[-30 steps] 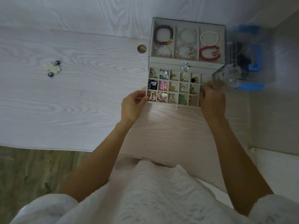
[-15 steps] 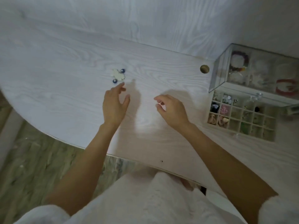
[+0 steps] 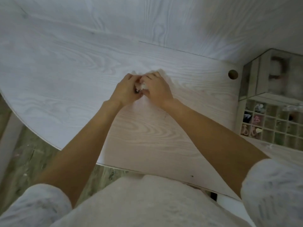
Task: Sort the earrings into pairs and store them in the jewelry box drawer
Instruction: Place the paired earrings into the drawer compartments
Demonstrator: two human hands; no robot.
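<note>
I see my left hand (image 3: 126, 90) and right hand (image 3: 155, 89) pressed together over the pale wood-grain table (image 3: 68, 66), fingers of both curled around a small white earring cluster (image 3: 142, 86) held between them; blur hides its detail. The clear mirrored jewelry box (image 3: 260, 76) stands at three o'clock from my hands, well apart. Its pulled-out gridded drawer (image 3: 272, 126) sits at four o'clock, small pieces lying in several cells. A round brown hole (image 3: 233, 74) in the tabletop lies just left of the box.
</note>
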